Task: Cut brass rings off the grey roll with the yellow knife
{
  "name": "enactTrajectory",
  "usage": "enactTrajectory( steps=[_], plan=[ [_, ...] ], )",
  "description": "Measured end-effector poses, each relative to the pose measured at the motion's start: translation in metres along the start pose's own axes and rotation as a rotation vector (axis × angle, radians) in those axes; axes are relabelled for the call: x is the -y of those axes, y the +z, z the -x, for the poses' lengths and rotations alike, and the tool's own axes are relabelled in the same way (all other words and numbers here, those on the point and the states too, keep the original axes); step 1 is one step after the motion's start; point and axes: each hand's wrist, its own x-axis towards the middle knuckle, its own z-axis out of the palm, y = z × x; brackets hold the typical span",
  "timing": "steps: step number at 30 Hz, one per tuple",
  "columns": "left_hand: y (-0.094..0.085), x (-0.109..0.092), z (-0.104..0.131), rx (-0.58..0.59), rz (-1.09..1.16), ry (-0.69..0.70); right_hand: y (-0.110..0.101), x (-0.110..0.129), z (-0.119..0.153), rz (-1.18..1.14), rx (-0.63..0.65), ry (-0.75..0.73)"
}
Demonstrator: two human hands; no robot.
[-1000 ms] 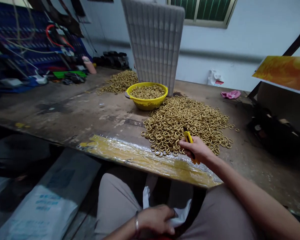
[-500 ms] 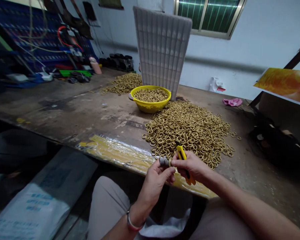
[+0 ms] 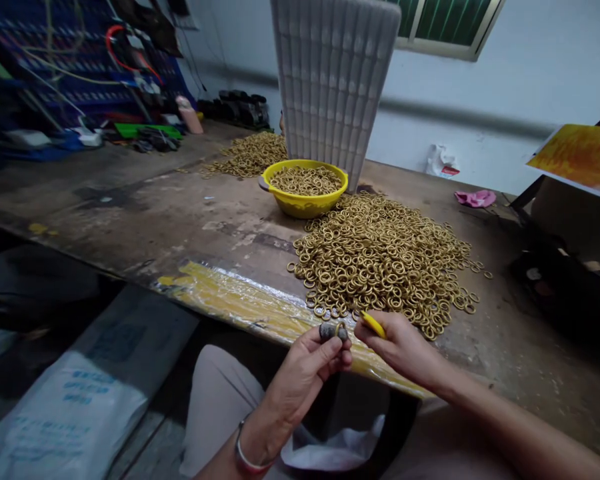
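My left hand pinches a small brass ring between taped fingertips, just in front of the table's edge. My right hand grips a yellow utility knife, its tip pointing at the ring a few centimetres away. Directly behind both hands lies a large pile of brass rings on the worn wooden table. Yellow tape covers the table's front edge.
A yellow bowl full of rings stands behind the pile, in front of a tall grey plastic crate. A second heap of rings lies further back. A pink cloth lies at the far right. White sacks lie on the floor at left.
My left hand rose from my lap to the table's edge with a ring in its fingers. My right hand drew the knife back from the pile toward the ring.
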Motion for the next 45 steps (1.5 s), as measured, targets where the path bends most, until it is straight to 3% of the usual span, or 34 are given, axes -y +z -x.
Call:
enactTrajectory(
  steps=[4, 8, 16, 21, 24, 28, 31, 34, 38, 43, 45],
  plan=[
    [-0.003, 0.002, -0.002, -0.038, -0.158, 0.066, 0.0, 0.004, 0.013, 0.598, 0.017, -0.022],
    [-0.009, 0.009, -0.006, -0.053, -0.354, 0.164, 0.005, 0.003, 0.013, 0.814, 0.058, -0.018],
    [-0.007, 0.001, -0.004, -0.06, -0.622, 0.229, 0.007, -0.006, 0.0, 0.912, 0.109, 0.022],
    [0.0, -0.008, 0.01, 0.133, -0.849, 0.289, -0.006, -0.027, -0.017, 0.964, 0.053, 0.268],
    [-0.007, -0.005, 0.013, 0.198, -0.993, 0.301, -0.007, -0.033, -0.026, 0.884, -0.014, 0.2],
    [-0.024, 0.004, 0.015, 0.133, -1.145, 0.22, 0.003, -0.036, -0.044, 0.846, -0.044, 0.09],
    [-0.033, 0.008, 0.019, 0.131, -1.251, 0.098, 0.01, -0.043, -0.057, 0.842, -0.037, 0.101],
    [-0.037, 0.009, 0.018, 0.127, -1.389, 0.108, 0.013, -0.048, -0.062, 0.857, -0.03, 0.147],
    [-0.031, 0.009, 0.007, 0.097, -1.357, 0.204, 0.015, -0.046, -0.061, 0.883, -0.037, 0.134],
    [-0.02, 0.012, 0.0, 0.089, -1.261, 0.281, 0.02, -0.042, -0.06, 0.96, 0.093, 0.024],
    [-0.019, 0.013, 0.001, 0.08, -1.204, 0.279, 0.02, -0.044, -0.059, 0.94, 0.085, 0.027]
  ],
)
